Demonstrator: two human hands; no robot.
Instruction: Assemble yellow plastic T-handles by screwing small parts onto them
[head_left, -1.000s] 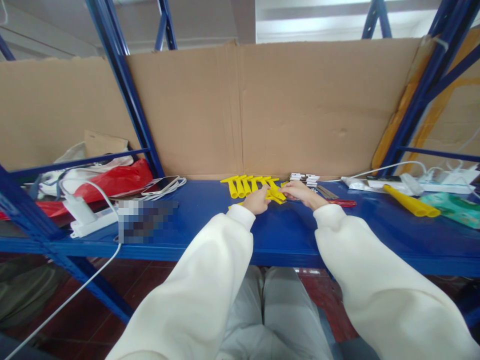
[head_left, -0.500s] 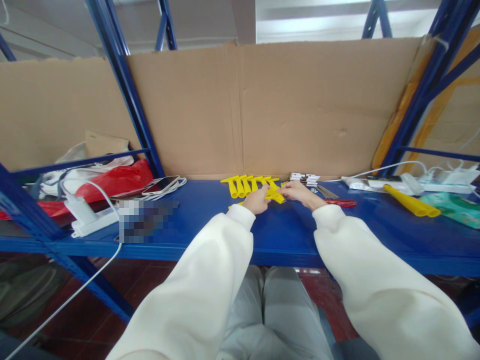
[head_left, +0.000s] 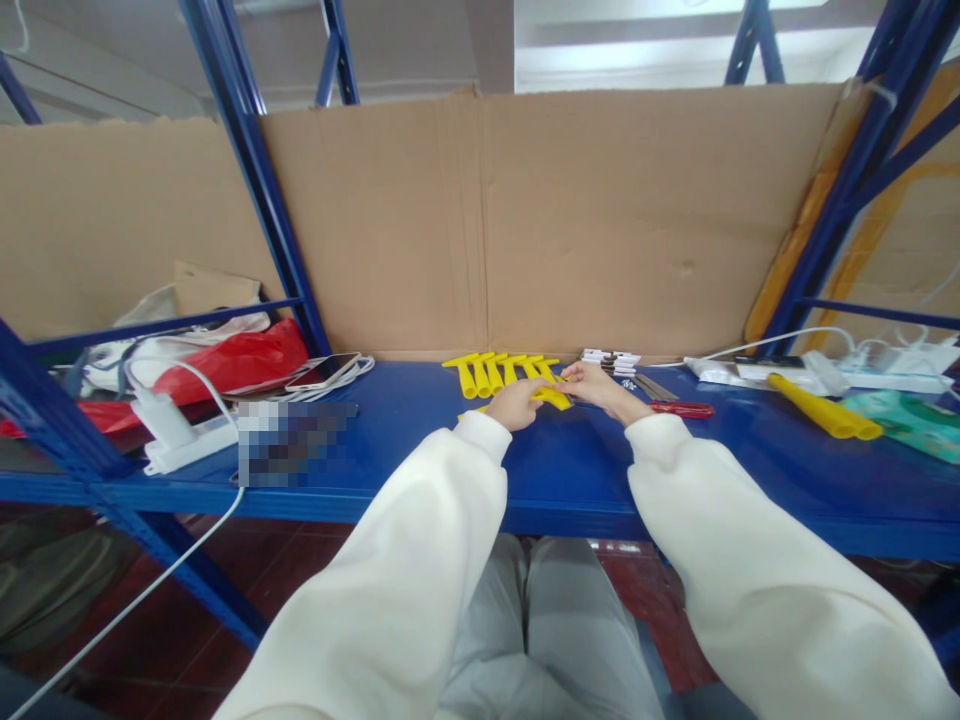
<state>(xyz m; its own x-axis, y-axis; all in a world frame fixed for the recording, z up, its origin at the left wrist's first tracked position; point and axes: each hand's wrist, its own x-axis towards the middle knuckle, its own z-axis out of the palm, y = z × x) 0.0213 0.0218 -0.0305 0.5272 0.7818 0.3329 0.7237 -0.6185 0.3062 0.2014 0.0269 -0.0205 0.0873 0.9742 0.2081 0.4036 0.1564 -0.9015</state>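
Observation:
My left hand (head_left: 515, 404) is closed round a yellow T-shaped plastic piece (head_left: 556, 400) with a tube-like handle, held low over the blue shelf. The piece's wide end sticks out to the right of my fingers. At that end my right hand (head_left: 594, 384) is closed in a pinch; whatever its fingertips hold is too small to make out. Behind my hands lies a row of several like yellow T-shaped pieces (head_left: 481, 377), tube ends toward me. Just right of my right hand are a red-handled tool (head_left: 682, 410), thin metal strips (head_left: 654, 386) and a stack of white pieces (head_left: 611, 358).
Two yellow tubes (head_left: 825, 408) lie at the right by a green packet (head_left: 904, 420) and a white power strip (head_left: 900, 375). At the left are a phone (head_left: 324, 370), another power strip (head_left: 191, 440) and a red bag (head_left: 240, 362). Cardboard (head_left: 585, 220) stands behind the shelf.
The yellow piece's wide end has tilted slightly in my left hand. My right hand stays at it with only a small finger movement. The rest keeps its place.

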